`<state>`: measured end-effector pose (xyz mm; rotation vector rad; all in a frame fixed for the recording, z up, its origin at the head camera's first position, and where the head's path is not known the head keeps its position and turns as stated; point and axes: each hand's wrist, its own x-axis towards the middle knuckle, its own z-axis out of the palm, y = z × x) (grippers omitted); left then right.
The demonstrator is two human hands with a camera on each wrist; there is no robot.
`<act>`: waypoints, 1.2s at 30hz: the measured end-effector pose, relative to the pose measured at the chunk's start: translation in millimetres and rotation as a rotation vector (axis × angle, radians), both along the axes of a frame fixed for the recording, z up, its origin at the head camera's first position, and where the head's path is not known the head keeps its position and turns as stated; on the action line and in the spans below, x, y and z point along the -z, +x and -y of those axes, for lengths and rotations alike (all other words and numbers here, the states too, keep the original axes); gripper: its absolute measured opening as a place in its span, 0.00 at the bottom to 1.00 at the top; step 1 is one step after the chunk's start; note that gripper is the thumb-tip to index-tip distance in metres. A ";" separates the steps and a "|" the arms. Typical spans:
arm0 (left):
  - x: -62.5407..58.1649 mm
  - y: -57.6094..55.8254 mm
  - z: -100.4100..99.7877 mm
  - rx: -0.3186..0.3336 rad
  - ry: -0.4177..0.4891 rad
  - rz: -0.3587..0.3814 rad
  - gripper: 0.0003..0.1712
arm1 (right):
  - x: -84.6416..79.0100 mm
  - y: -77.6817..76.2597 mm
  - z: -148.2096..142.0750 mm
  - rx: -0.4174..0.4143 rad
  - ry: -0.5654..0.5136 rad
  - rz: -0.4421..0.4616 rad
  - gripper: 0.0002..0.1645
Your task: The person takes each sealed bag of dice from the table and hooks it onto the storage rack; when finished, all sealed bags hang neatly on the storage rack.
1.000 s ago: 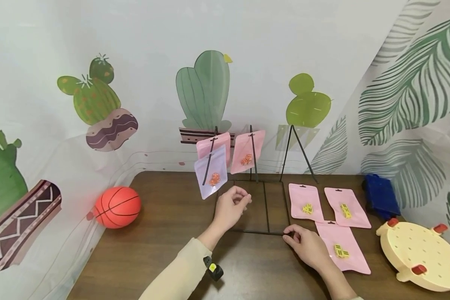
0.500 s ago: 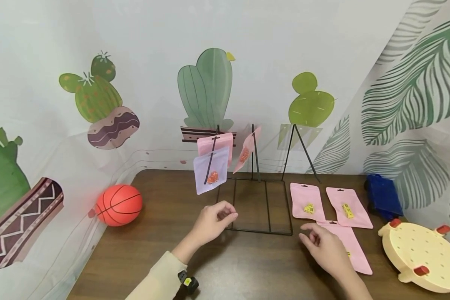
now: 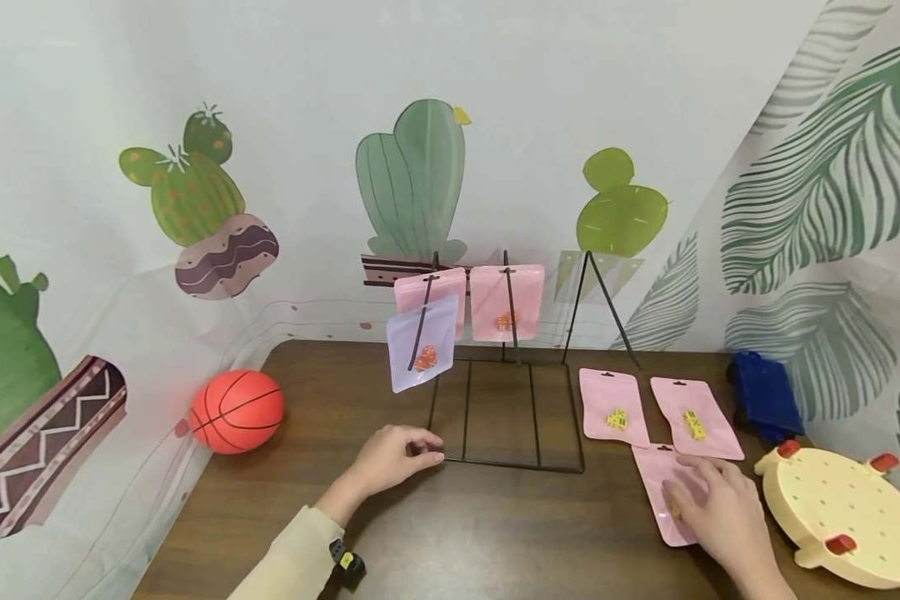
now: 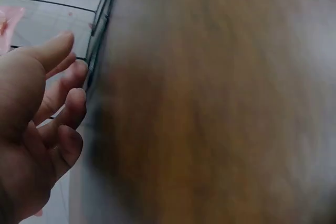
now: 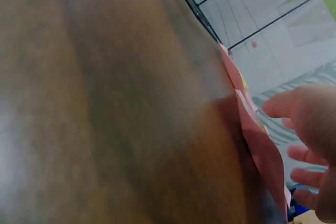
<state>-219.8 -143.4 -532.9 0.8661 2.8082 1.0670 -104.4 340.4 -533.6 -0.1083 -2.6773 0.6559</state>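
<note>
A black wire display rack [image 3: 537, 417] stands on the wooden table. My left hand [image 3: 394, 460] is at its front left corner, fingers loosely bent and holding nothing; thumb and fingertips overlap the frame's edge. With fingers spread, my right hand [image 3: 726, 510] is over the nearest pink zip bag [image 3: 654, 483], covering part of it and most of its yellow dice. In the right wrist view the fingers hover close beside that pink bag [image 5: 262, 156]. From the rack's left hook hang a pink bag [image 3: 412, 290] and a lilac bag [image 3: 401, 333] with orange dice; another pink bag [image 3: 487, 300] hangs from the middle hook.
Two more pink bags with yellow dice, one nearer the rack [image 3: 596, 400] and one farther right [image 3: 682, 396], lie flat. A blue object [image 3: 767, 392] and a cream perforated board with red pegs [image 3: 847, 500] are at the right. A small basketball [image 3: 236, 412] sits left.
My left hand has come down and left from the hanging bags to the rack's front corner. My right hand has moved right onto the nearest pink bag. The middle bag has swung to face forward.
</note>
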 end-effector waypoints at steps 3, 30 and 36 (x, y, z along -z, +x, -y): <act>4.1 -1.5 2.3 -0.002 -0.039 0.010 0.12 | 2.1 4.1 -4.5 0.017 0.005 0.073 0.35; 6.8 -6.6 1.8 -0.019 -0.058 -0.014 0.06 | -19.0 15.8 -16.8 0.019 -0.125 0.528 0.70; 6.8 -7.2 1.3 -0.025 -0.056 -0.008 0.06 | -20.2 21.4 -20.0 0.013 -0.187 0.500 0.72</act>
